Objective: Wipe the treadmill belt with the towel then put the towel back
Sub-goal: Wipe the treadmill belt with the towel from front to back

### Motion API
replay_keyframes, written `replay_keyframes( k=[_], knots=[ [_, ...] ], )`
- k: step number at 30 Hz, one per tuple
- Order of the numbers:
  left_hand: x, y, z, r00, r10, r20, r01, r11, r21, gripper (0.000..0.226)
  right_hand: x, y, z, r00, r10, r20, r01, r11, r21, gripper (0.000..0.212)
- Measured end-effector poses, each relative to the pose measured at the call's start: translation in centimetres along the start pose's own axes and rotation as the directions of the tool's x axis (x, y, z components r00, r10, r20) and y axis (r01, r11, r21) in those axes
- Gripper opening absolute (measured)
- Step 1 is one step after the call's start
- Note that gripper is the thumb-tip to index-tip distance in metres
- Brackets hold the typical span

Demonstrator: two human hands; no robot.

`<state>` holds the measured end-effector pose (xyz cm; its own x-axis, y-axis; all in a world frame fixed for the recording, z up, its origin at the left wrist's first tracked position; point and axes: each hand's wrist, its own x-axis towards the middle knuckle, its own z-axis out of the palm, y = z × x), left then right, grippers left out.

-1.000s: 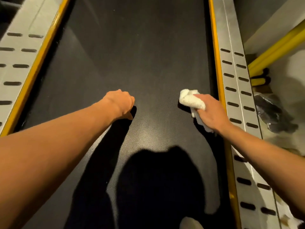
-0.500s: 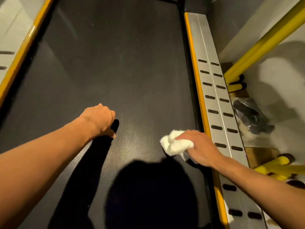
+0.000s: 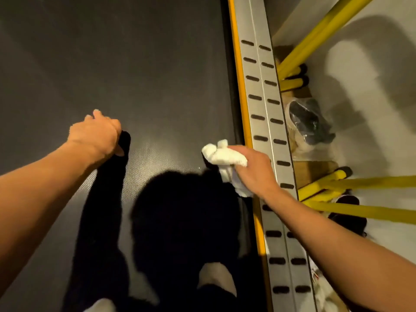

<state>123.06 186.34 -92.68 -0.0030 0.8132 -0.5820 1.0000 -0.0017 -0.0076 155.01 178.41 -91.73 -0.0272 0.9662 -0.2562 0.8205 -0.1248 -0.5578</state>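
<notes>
1. Towel (image 3: 225, 157): a white, bunched cloth gripped in the right hand (image 3: 253, 171), low over the right side of the treadmill belt (image 3: 157, 75). Its shadow sits tight under it, but I cannot tell whether it presses on the belt or is just clear of it.
2. The bulk of the towel sticks out ahead and to the left of the knuckles, and a tail trails back under the palm toward the wrist. Its long axis runs along the hand, slanted to the belt's edge.
3. The right hand's fingers are curled round the cloth. The left hand (image 3: 95, 134) is planted on the belt well to the left, fingers tucked under and holding nothing I can see. It looks like a prop for the body, so the right hand does the wiping.
4. Edges: the yellow strip (image 3: 239, 86) and the slotted silver side rail (image 3: 262, 109) lie just right of the towel, so there is almost no room that way. Beyond the rail are yellow bars (image 3: 315, 41) and a bagged dark object (image 3: 308, 122).
5. Open room: bare belt spreads ahead and to the left. A stroke to the left would meet the left hand, and a stroke forward along the rail looks free.
6. Judgement: wiping is under way. Where the towel goes back is not in view.
</notes>
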Motion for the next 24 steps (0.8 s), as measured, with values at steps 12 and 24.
replay_keyframes(
  k=[12, 24],
  knots=[
    [-6.8, 0.3, 3.8, 0.988, -0.139, 0.066, 0.153, 0.935, -0.321, 0.053, -7.5, -1.9, 0.9, 0.967, 0.232, 0.108, -0.24, 0.969, 0.067, 0.033],
    [-10.5, -3.6, 9.6, 0.976, -0.098, 0.197, 0.134, 0.975, -0.18, 0.087, -9.7, -5.2, 5.5, 0.952, -0.088, 0.294, 0.063, 0.994, 0.092, 0.047]
  ],
)
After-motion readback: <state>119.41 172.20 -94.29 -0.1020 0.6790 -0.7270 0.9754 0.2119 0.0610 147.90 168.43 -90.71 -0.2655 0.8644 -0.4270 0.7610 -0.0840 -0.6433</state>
